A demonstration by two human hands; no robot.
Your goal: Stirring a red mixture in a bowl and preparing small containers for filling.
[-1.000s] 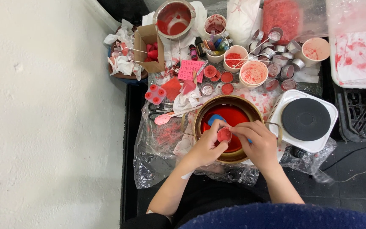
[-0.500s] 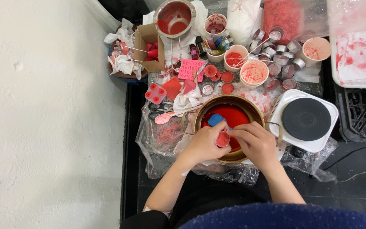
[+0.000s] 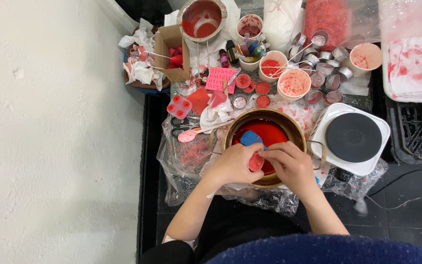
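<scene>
A brass pot point(image 3: 289, 128) holding red liquid sits in front of me on crumpled clear plastic. Both hands meet over its near rim. My left hand point(image 3: 234, 165) grips a small round cup of red wax point(image 3: 256, 162) above the liquid. My right hand point(image 3: 291, 167) closes its fingertips on the same cup from the right. A blue tool point(image 3: 250, 138) lies in the pot just beyond my left hand.
A white single hot plate point(image 3: 353, 138) stands right of the pot. Behind are several red-stained bowls point(image 3: 293, 82), small metal tins point(image 3: 326, 54), a steel pot point(image 3: 201, 18), a cardboard box point(image 3: 171, 54), a pink spoon point(image 3: 189, 135) and a red mould point(image 3: 179, 106). A white wall is at left.
The two hands have stayed together over the pot's near rim with the small red cup between them; their grip has shifted only slightly.
</scene>
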